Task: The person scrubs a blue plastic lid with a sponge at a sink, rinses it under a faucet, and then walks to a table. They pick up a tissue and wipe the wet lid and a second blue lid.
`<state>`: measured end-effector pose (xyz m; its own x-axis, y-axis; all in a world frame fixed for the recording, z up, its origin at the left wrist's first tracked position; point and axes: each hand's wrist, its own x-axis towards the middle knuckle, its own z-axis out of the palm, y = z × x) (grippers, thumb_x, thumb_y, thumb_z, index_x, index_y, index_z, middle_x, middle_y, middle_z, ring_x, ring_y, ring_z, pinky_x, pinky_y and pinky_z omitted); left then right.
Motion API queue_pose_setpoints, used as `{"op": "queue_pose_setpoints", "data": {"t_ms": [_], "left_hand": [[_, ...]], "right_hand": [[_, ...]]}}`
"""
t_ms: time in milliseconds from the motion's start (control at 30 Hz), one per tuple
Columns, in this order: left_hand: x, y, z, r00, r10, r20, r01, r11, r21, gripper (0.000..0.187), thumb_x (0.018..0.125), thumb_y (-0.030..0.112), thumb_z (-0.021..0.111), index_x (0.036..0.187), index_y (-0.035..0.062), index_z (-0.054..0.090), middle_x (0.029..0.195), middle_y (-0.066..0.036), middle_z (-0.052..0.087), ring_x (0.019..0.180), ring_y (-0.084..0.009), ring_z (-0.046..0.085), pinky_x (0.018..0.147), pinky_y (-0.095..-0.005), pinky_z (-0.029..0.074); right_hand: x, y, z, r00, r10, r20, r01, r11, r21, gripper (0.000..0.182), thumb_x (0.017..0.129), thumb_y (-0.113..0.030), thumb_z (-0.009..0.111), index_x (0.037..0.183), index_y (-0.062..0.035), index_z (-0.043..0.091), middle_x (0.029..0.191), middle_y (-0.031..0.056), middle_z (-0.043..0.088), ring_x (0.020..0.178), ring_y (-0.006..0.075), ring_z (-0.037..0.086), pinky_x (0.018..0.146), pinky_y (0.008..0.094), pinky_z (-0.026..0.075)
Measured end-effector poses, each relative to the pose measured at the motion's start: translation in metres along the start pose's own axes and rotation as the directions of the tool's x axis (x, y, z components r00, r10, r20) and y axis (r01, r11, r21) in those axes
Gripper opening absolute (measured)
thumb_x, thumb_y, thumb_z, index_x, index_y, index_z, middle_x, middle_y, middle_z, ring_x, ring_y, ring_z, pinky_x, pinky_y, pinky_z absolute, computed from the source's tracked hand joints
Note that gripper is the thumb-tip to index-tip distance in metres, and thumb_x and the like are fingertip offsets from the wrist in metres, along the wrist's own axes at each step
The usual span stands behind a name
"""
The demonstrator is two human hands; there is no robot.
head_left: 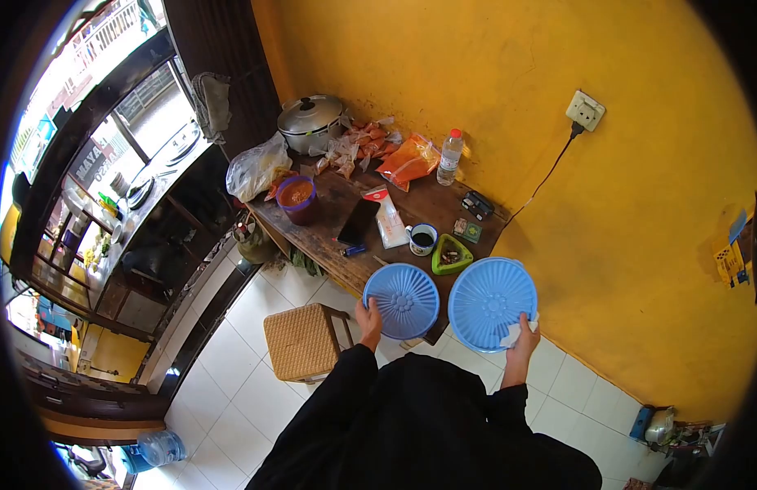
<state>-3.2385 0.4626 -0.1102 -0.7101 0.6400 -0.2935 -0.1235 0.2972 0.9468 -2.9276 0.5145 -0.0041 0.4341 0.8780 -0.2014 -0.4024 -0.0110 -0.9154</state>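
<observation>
My left hand (368, 323) grips the near-left rim of a smaller round blue plastic dish (401, 298), ribbed with a flower pattern at its centre. My right hand (521, 339) is closed on the lower right rim of a larger blue plastic dish (491, 298) of the same pattern. A crumpled white tissue (509, 336) is also in that hand, pressed against the dish. Both dishes are held side by side over the table's near end, with a narrow gap between them. Just beyond them are a green triangular ashtray (451, 256) and a mug of dark liquid (422, 238).
The wooden table (313, 245) also bears a phone (359, 221), a purple bucket (297, 200), a lidded pot (311, 122), orange packets (409, 162) and a water bottle (449, 157). A woven stool (301, 341) stands at left; a cord hangs from the wall socket (585, 110).
</observation>
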Motion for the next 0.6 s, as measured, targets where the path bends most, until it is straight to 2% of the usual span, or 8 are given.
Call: {"op": "queue_pose_setpoints", "data": {"t_ms": [67, 133, 233, 300, 367, 400, 467, 600], "left_hand": [[-0.005, 0.010, 0.003, 1.000, 0.027, 0.003, -0.027, 0.979, 0.200, 0.050, 0.081, 0.032, 0.051, 0.116, -0.0019, 0.040, 0.123, -0.020, 0.033, 0.106, -0.0298, 0.038, 0.085, -0.0386, 0.033], [-0.015, 0.024, 0.002, 0.986, -0.168, 0.021, 0.149, 0.921, 0.359, 0.072, 0.079, 0.045, 0.049, 0.130, 0.0032, 0.020, 0.136, -0.019, 0.001, 0.123, -0.0388, 0.010, 0.097, -0.0431, 0.018], [-0.015, 0.026, -0.016, 0.992, -0.119, -0.030, 0.120, 0.895, 0.429, 0.078, 0.077, 0.049, 0.050, 0.132, 0.0048, 0.016, 0.137, -0.019, 0.000, 0.125, -0.0366, 0.004, 0.100, -0.0418, 0.015], [-0.022, 0.066, -0.035, 0.999, -0.045, 0.028, 0.032, 0.931, 0.363, 0.073, 0.078, 0.048, 0.048, 0.130, 0.0036, 0.022, 0.135, -0.020, 0.016, 0.123, -0.0350, 0.017, 0.098, -0.0421, 0.018], [-0.033, 0.116, -0.055, 0.913, -0.072, 0.401, 0.211, 0.925, -0.315, 0.065, 0.079, 0.036, 0.053, 0.128, 0.0022, 0.026, 0.126, -0.017, 0.035, 0.116, -0.0303, 0.033, 0.095, -0.0404, 0.025], [-0.038, 0.137, -0.063, 0.920, -0.072, 0.386, 0.203, 0.928, -0.311, 0.065, 0.079, 0.036, 0.053, 0.128, 0.0022, 0.026, 0.126, -0.017, 0.035, 0.116, -0.0303, 0.033, 0.095, -0.0404, 0.025], [-0.047, 0.169, -0.076, 0.781, 0.308, 0.544, -0.176, 0.943, -0.281, 0.052, 0.078, 0.020, 0.057, 0.122, 0.0009, 0.036, 0.111, -0.012, 0.050, 0.100, -0.0224, 0.048, 0.085, -0.0339, 0.037], [-0.054, 0.187, -0.087, 0.804, 0.407, 0.433, -0.511, 0.846, 0.153, 0.023, 0.076, 0.011, 0.057, 0.095, -0.0026, 0.056, 0.075, -0.009, 0.059, 0.068, -0.0125, 0.053, 0.061, -0.0268, 0.043]], "right_hand": [[-0.004, 0.004, 0.013, 0.999, 0.003, 0.051, -0.002, 1.000, -0.013, 0.028, 0.075, -0.004, 0.059, 0.102, -0.0004, 0.052, 0.092, 0.0076, 0.057, 0.079, 0.0187, 0.056, 0.069, 0.0300, 0.045], [-0.008, 0.007, 0.031, 0.990, 0.023, 0.138, -0.021, 1.000, -0.017, 0.028, 0.074, -0.003, 0.060, 0.100, 0.0000, 0.052, 0.091, 0.0069, 0.057, 0.076, 0.0162, 0.055, 0.067, 0.0282, 0.044], [-0.019, 0.006, 0.061, 0.965, 0.046, 0.258, -0.024, 0.996, -0.087, 0.024, 0.071, -0.002, 0.062, 0.094, 0.0009, 0.054, 0.082, 0.0044, 0.057, 0.071, 0.0125, 0.054, 0.063, 0.0253, 0.044], [-0.024, 0.004, 0.081, 0.933, 0.038, 0.359, 0.023, 0.986, -0.163, 0.024, 0.070, -0.003, 0.063, 0.092, 0.0006, 0.055, 0.081, 0.0039, 0.057, 0.070, 0.0113, 0.054, 0.062, 0.0248, 0.043], [-0.029, 0.002, 0.102, 0.882, 0.050, 0.469, 0.068, 0.970, -0.232, 0.023, 0.070, -0.003, 0.064, 0.091, 0.0003, 0.055, 0.080, 0.0033, 0.057, 0.069, 0.0102, 0.053, 0.061, 0.0242, 0.043], [-0.032, 0.000, 0.114, 0.796, 0.059, 0.602, 0.123, 0.958, -0.258, 0.024, 0.069, -0.003, 0.064, 0.090, 0.0003, 0.055, 0.079, 0.0033, 0.057, 0.068, 0.0095, 0.053, 0.061, 0.0239, 0.043], [-0.037, -0.003, 0.135, 0.631, 0.095, 0.770, 0.250, 0.914, -0.319, 0.028, 0.066, -0.005, 0.067, 0.091, 0.0004, 0.055, 0.078, 0.0033, 0.057, 0.068, 0.0082, 0.052, 0.061, 0.0235, 0.043], [-0.061, -0.021, 0.175, 0.314, 0.051, 0.948, 0.456, 0.868, -0.198, 0.030, 0.067, -0.007, 0.066, 0.095, -0.0022, 0.055, 0.081, 0.0033, 0.057, 0.070, 0.0095, 0.053, 0.062, 0.0242, 0.044]]}}
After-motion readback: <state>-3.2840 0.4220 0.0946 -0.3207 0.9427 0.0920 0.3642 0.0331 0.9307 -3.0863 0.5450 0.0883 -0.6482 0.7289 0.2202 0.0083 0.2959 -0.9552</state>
